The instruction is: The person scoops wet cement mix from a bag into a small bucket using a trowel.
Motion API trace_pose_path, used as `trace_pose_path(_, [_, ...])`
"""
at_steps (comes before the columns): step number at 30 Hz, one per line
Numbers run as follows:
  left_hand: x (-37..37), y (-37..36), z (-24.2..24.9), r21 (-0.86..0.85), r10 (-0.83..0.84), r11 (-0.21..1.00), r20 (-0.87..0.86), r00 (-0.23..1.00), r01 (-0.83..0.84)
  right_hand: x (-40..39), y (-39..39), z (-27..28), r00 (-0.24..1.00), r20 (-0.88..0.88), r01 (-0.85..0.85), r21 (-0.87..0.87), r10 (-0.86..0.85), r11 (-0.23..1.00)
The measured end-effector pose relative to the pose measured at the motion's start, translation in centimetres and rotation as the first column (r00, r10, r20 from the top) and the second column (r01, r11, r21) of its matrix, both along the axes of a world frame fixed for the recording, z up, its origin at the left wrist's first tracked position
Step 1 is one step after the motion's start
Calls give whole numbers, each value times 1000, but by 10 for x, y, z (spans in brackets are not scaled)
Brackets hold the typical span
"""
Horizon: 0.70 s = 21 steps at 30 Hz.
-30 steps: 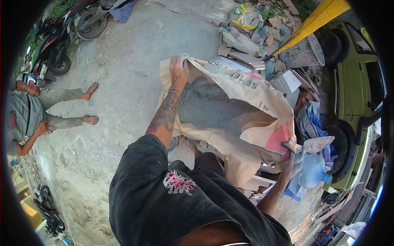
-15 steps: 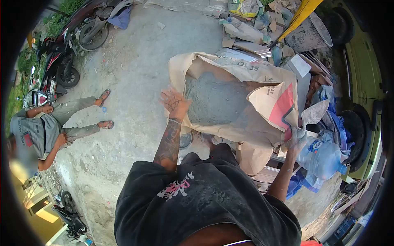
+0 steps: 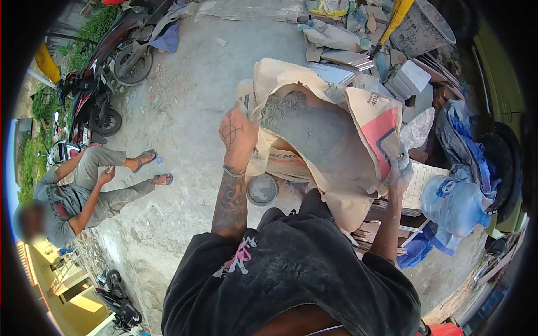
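Observation:
A torn brown paper cement bag [image 3: 374, 119] lies opened out in front of me, tilted, with grey cement [image 3: 322, 129] inside. My left hand [image 3: 238, 134] is closed on the bag's left edge. At the bag's right edge, my right hand [image 3: 399, 175] is closed around a trowel, whose cement-smeared blade [image 3: 417, 130] points away from me. The same hand is against the paper; its fingers are partly hidden. Below the bag, a small round grey container [image 3: 262, 189] stands on the ground.
A large water bottle [image 3: 455, 204] lies right of my right hand, near a blue tarp [image 3: 414, 246]. Stacked tiles [image 3: 408, 78] and a big bucket [image 3: 423, 28] stand at the back right. A seated person [image 3: 61, 204] and motorbikes [image 3: 92, 106] are on the left.
My left hand has gone from spread open beside the bag to closed on its edge. The bag's left side is lifted and tilted, and the round container below is more exposed.

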<state>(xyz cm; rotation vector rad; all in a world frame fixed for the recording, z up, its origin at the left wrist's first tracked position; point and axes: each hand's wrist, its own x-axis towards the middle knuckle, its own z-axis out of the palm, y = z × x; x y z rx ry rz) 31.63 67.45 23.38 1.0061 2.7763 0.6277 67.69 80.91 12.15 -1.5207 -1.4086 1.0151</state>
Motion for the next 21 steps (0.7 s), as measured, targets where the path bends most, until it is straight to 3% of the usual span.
trace_pose_path(3, [-19, 14, 0, 5, -52, 999, 18, 998, 52, 7, 18, -5, 997, 67, 32, -30, -30, 999])
trace_pose_path(6, [-2, -4, -32, 41, -8, 999, -28, 1000, 9, 36, -8, -5, 985, 172, 52, -155, -25, 987])
trace_pose_path(8, [-13, 9, -38, -42, 13, 999, -50, 999, -15, 24, 1, -10, 938, 343, 55, -7, -49, 998])
trace_pose_path(9, [-19, 8, -38, -39, 9, 999, -55, 998, -11, 21, -4, -5, 911, 409, -5, 157, -61, 988])
trace_pose_path(11, [-24, -9, -41, -109, 168, 983, 185, 968, -150, 1, -20, 24, 870, 489, -33, 196, -69, 980])
trace_pose_path(12, [-19, -15, -46, -113, 173, 982, 180, 969, -154, -14, -27, 42, 825, 559, -65, 240, -83, 969])
trace_pose_path(13, [-8, -25, -54, -97, 216, 973, 61, 974, -210, -27, -37, 62, 856, 514, -49, -21, 53, 999])
trace_pose_path(16, [39, -49, -99, 23, 458, 882, -271, 847, -470, -69, -65, 75, 799, 481, -346, -126, 362, 930])
trace_pose_path(18, [57, -71, -154, -20, 668, 730, -194, 719, -683, -82, -71, 44, 758, 459, -443, -160, 464, 882])
trace_pose_path(19, [58, -80, -158, -20, 666, 731, -199, 719, -683, -84, -71, 13, 705, 490, -480, -203, 513, 854])
trace_pose_path(20, [58, -85, -160, 4, 658, 727, 279, 699, -686, -84, -66, -13, 647, 520, -511, -246, 557, 823])
trace_pose_path(21, [57, -88, -163, 19, 494, 716, 692, 526, -698, -82, -59, -32, 647, 518, -512, -248, 559, 822])
